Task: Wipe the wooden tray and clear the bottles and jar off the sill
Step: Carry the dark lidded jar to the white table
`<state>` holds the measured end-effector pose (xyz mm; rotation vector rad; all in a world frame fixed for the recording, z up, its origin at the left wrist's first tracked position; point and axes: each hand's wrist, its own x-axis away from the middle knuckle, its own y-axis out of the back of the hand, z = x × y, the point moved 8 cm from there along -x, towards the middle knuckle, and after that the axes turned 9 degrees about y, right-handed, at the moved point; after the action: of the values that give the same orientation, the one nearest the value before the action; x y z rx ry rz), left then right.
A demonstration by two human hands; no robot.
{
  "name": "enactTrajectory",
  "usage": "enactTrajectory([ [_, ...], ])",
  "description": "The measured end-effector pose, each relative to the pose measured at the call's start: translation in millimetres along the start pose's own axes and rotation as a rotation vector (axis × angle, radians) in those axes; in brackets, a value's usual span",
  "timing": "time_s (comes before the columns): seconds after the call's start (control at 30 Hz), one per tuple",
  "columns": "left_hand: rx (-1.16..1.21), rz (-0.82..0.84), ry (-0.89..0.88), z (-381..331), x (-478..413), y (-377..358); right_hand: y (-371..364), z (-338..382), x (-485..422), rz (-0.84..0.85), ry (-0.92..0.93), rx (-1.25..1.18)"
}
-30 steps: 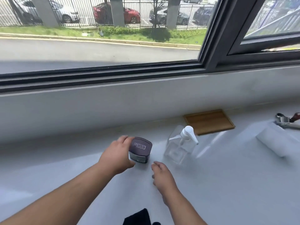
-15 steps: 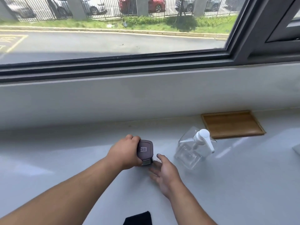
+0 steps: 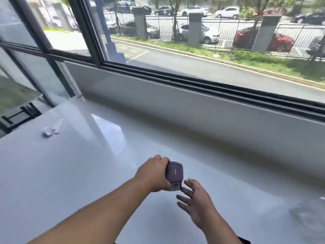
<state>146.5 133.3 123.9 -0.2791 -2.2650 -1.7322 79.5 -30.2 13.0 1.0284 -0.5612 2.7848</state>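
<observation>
My left hand [image 3: 152,174] grips a small jar [image 3: 174,174] with a dark purple square lid, held just above the white sill [image 3: 84,164]. Fingers wrap its left side and the lid faces me. My right hand [image 3: 195,201] hovers just below and right of the jar, fingers spread, holding nothing, fingertips close to the jar's base. The pump bottle and the wooden tray are out of view.
A small pale scrap or clip [image 3: 50,132] lies on the sill at far left. The window ledge wall [image 3: 175,110] runs along the back. A dark metal frame [image 3: 15,117] sits beyond the sill's left end. A dark cloth edge [image 3: 243,241] shows at the bottom.
The view has swung left, so the pump bottle and wooden tray have left the frame. My left hand has carried the jar along leftward; my right hand has opened wider beneath it.
</observation>
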Motion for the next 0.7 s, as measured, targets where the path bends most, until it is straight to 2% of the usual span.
enactTrajectory([
  [0.17, 0.037, -0.144, 0.117, 158.4, 72.7, 47.9, -139.8, -59.3, 46.0, 0.167, -0.015, 0.112],
  [0.4, 0.091, -0.24, 0.35, 359.6, 194.1, 87.9, -321.1, -162.5, 121.2, 0.392, -0.1, 0.199],
  [0.7, 0.224, -0.311, 0.632, 537.5, 332.2, 99.4, -472.8, -274.8, 194.3, 0.572, -0.176, 0.431],
])
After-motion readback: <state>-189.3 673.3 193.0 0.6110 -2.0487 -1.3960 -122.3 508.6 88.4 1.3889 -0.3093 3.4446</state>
